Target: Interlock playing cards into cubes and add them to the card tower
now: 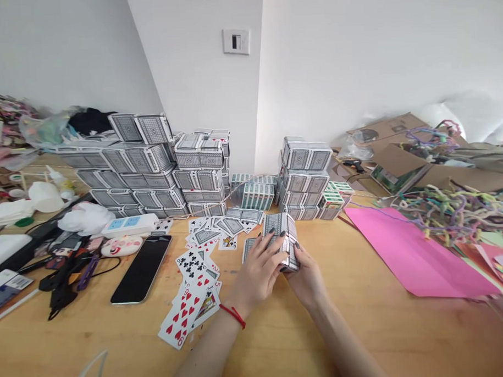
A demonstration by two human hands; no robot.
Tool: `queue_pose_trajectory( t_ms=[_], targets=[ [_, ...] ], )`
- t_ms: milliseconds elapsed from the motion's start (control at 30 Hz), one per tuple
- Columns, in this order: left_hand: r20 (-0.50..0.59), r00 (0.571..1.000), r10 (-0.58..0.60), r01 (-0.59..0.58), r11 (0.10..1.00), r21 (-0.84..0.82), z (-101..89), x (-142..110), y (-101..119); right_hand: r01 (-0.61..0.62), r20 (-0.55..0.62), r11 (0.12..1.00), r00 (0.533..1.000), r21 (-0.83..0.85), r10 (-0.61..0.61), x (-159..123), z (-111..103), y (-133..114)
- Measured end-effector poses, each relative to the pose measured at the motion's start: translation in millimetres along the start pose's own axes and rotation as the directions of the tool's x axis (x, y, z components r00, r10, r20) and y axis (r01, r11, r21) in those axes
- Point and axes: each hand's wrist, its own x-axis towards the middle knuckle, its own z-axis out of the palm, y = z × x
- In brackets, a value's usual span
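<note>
Both hands hold a block made of playing cards (290, 229) with grey patterned backs, tilted just above the table. My left hand (258, 268), with a red string at its wrist, lays its fingers across the block's near face. My right hand (307, 280) grips the block's lower right side, thumb along the edge. Loose playing cards (190, 266), some face up and some face down, spread to the left of my hands. One face-down card (247, 249) lies partly behind my left hand.
Stacked card blocks (152, 172) rise at the back left; a smaller stack (306, 178) stands behind my hands. Green-white card boxes (258, 194) sit between. A phone (142, 269) and power strip (131, 224) lie left, pink paper (406, 254) and fuzzy craft stems (454, 209) right.
</note>
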Motion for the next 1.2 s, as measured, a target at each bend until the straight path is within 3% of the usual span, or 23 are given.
queue_pose_trajectory(
  t_ms=[200,400,633,900,1200],
  targets=[
    [-0.044,0.999,-0.001,0.0,1.0,-0.029,3.6,-1.4,0.4,-0.007,-0.022,1.0,1.0,0.025,0.007,1.8,-1.8,-0.1],
    [-0.016,0.999,0.043,-0.043,0.999,-0.015,3.3,-1.5,-1.4,-0.024,-0.054,1.0,0.998,0.021,0.025,0.4,-2.0,0.8],
    [-0.024,1.0,-0.001,0.001,1.0,-0.027,6.7,-2.5,0.0,0.027,-0.097,0.999,0.995,-0.029,-0.029,1.3,-1.1,1.6],
    [-0.053,0.997,-0.047,0.046,0.999,-0.023,5.3,-1.2,0.4,0.032,-0.091,0.999,0.995,-0.037,-0.036,-1.8,6.2,2.2],
    [-0.006,0.999,-0.041,0.042,0.996,0.081,-0.4,0.2,5.8,-0.005,-0.056,0.998,0.998,-0.061,0.002,-6.5,9.3,4.4]
  ],
)
